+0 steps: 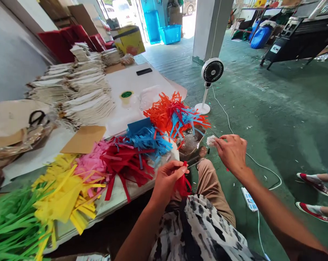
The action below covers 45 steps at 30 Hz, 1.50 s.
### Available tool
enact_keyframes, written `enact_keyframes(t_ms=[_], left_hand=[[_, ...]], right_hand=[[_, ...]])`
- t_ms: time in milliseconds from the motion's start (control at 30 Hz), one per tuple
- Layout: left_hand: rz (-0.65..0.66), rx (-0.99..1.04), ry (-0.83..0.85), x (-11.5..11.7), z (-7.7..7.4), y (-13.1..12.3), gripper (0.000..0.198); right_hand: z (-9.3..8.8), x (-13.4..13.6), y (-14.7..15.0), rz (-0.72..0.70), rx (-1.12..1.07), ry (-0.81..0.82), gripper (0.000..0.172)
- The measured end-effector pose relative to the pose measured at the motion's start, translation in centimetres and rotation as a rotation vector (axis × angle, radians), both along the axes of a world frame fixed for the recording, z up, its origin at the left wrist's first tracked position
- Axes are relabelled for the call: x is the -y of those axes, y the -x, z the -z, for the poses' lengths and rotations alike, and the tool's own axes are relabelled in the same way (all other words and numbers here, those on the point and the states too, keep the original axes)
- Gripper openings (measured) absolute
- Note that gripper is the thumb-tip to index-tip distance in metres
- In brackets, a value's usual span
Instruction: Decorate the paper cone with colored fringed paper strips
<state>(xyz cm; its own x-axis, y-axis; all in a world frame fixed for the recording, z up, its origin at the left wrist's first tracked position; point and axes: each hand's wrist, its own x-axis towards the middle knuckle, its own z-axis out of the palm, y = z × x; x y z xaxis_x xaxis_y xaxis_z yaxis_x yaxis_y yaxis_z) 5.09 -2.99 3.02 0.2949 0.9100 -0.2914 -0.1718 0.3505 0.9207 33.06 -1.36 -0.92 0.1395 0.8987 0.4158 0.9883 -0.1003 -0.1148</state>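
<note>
My left hand (168, 177) is closed in a pinch on a red paper tassel (183, 186), whose strips hang down over my lap. Out to the right, my right hand (233, 152) grips a small crumpled whitish piece (211, 140) between thumb and fingers; its exact kind I cannot make out. Along the table edge beside my left hand lie bunches of fringed paper: dark red (126, 159), blue (150, 139), pink (92, 159), yellow (61, 192) and green (14, 217). Farther off sits an orange bunch (166, 112) with blue strips mixed in.
On the table (123, 119) are stacks of whitish bundles (85, 90), a tape roll (126, 96), a phone (143, 71), brown card (84, 139) and black-handled scissors (37, 117). An open box (192, 145) stands by my knee. A fan (212, 70), cable and power strip (249, 199) occupy the floor.
</note>
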Motion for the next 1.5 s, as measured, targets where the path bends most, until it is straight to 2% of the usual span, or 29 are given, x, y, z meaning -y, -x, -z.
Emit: enact_keyframes(t_ms=[100,300,433,567,733,933,1000,1133,1367,1500], left_hand=[[0.016,0.072,0.049,0.1,0.1,-0.1,0.023],[0.02,0.165,0.089,0.2,0.2,0.8,0.026],[0.01,0.202,0.087,0.0,0.1,1.7,0.024],[-0.008,0.237,0.109,-0.2,-0.1,2.4,0.028],[-0.057,0.211,0.116,-0.3,-0.4,3.9,0.033],[-0.153,0.204,0.11,-0.6,0.2,6.2,0.031],[-0.175,0.21,0.115,-0.8,0.6,6.8,0.03],[-0.197,0.242,0.121,-1.1,1.4,7.7,0.03],[-0.228,0.279,0.127,-1.0,2.1,9.2,0.029],[-0.245,0.287,0.132,-1.0,1.8,10.0,0.031]], right_hand=[[0.7,-0.8,-0.7,-0.059,0.021,0.018,0.032],[0.0,-1.4,-1.3,-0.094,-0.007,0.042,0.037],[-0.9,-1.6,-0.9,-0.166,-0.054,-0.075,0.042],[-2.1,-2.7,1.7,-0.288,-0.152,-0.162,0.043],[-3.6,-5.2,5.8,-0.379,-0.178,-0.173,0.05],[-4.4,-7.2,9.5,-0.543,-0.248,-0.219,0.054],[-4.2,-7.4,10.5,-0.565,-0.269,-0.191,0.049],[-3.6,-7.5,12.1,-0.602,-0.27,-0.131,0.02],[-2.5,-7.3,14.1,-0.673,-0.248,-0.117,0.017],[-3.9,-9.3,15.6,-0.717,-0.291,-0.163,0.016]])
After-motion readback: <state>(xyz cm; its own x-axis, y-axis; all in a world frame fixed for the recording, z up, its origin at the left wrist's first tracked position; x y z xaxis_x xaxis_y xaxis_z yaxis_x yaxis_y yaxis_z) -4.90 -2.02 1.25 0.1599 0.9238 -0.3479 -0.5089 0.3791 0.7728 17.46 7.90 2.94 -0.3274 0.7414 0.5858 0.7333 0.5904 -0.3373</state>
